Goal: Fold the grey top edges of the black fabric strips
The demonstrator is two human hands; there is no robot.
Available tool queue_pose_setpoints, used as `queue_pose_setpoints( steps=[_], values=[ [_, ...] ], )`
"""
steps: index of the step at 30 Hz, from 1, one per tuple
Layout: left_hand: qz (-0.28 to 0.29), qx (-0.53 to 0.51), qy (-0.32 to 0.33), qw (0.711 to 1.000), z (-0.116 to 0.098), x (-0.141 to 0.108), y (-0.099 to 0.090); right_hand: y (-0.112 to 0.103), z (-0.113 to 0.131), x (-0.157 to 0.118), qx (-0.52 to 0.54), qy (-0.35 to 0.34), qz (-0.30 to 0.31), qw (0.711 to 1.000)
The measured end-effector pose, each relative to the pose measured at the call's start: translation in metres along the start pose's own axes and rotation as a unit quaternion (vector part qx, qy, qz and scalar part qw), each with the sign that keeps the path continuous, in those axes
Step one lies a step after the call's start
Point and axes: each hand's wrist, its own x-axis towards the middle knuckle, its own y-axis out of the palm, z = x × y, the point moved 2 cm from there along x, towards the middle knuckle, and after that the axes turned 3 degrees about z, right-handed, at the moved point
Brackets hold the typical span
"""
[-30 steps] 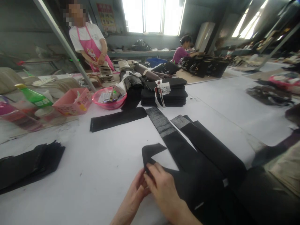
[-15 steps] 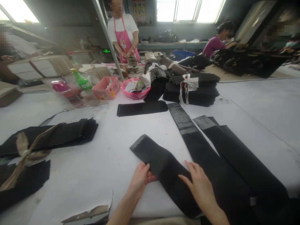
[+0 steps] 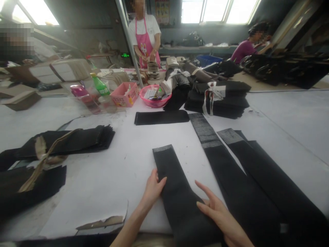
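Note:
A long black strip of sheet material (image 3: 177, 178) with a greyish band at its far end lies before me, bent up along its near part. My left hand (image 3: 155, 185) pinches its left edge, thumb on top and fingers beneath. On the right edge, my right hand (image 3: 212, 206) holds the strip between thumb and curled fingers, its index finger stretched out. Right of it lies another black strip (image 3: 223, 171) with a grey, streaked end. Farther right, several more black strips (image 3: 267, 171) overlap. A short dark stack (image 3: 161, 117) lies beyond the held strip.
Tied black bundles lie at left (image 3: 66, 142) and at the back (image 3: 218, 99). A pink basin (image 3: 155, 101), a pink box (image 3: 125, 95) and a green bottle (image 3: 99, 84) stand farther back. The white table cover (image 3: 102, 219) is torn near me. Other people work beyond.
The held strip has turned so its far end points more directly away from me. My left hand has moved slightly along its edge; my right thumb now presses on top. The view has shifted left.

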Motion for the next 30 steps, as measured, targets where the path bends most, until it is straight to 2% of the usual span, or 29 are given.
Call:
queue_pose_setpoints(
  steps=[2, 3, 5, 7, 9, 11, 14, 16, 19, 22, 24, 27, 30],
  values=[
    [-0.04, 0.139, 0.047, 0.988, -0.002, 0.0, -0.008, 0.007, 0.012, 0.001, 0.083, 0.005, 0.038, 0.996],
    [-0.058, 0.216, 0.06, 0.973, -0.004, -0.001, -0.011, 0.01, 0.015, 0.003, 0.103, 0.008, 0.048, 0.994],
    [-0.106, 0.364, 0.093, 0.921, -0.01, -0.006, -0.017, 0.016, 0.016, 0.008, 0.129, 0.022, 0.054, 0.99],
    [-0.142, 0.471, 0.166, 0.855, -0.016, -0.013, -0.018, 0.022, 0.011, 0.015, 0.146, 0.032, 0.046, 0.988],
    [-0.126, 0.509, 0.259, 0.811, -0.018, -0.018, -0.016, 0.028, 0.001, 0.022, 0.143, 0.032, 0.039, 0.988],
    [-0.069, 0.517, 0.322, 0.79, -0.014, -0.019, -0.013, 0.032, -0.009, 0.03, 0.125, 0.027, 0.031, 0.991],
    [-0.012, 0.538, 0.349, 0.767, -0.001, -0.018, -0.009, 0.029, -0.02, 0.039, 0.05, 0.013, 0.005, 0.999],
    [-0.005, 0.554, 0.352, 0.754, 0.006, -0.018, -0.008, 0.023, -0.022, 0.041, -0.072, -0.016, -0.024, 0.997],
    [-0.009, 0.566, 0.352, 0.746, 0.012, -0.018, -0.009, 0.009, -0.016, 0.039, -0.237, -0.061, -0.039, 0.969],
    [-0.015, 0.573, 0.356, 0.738, 0.015, -0.018, -0.01, -0.012, -0.009, 0.034, -0.241, -0.058, -0.064, 0.967],
    [-0.017, 0.576, 0.361, 0.733, 0.017, -0.017, -0.011, -0.033, -0.004, 0.029, -0.229, -0.074, -0.13, 0.962],
    [-0.025, 0.574, 0.378, 0.726, 0.022, -0.017, -0.011, -0.073, 0.005, 0.02, -0.233, -0.102, -0.237, 0.938],
    [-0.047, 0.563, 0.417, 0.712, 0.033, -0.016, -0.013, -0.116, 0.016, 0.005, -0.233, -0.108, -0.314, 0.914]
  ],
)
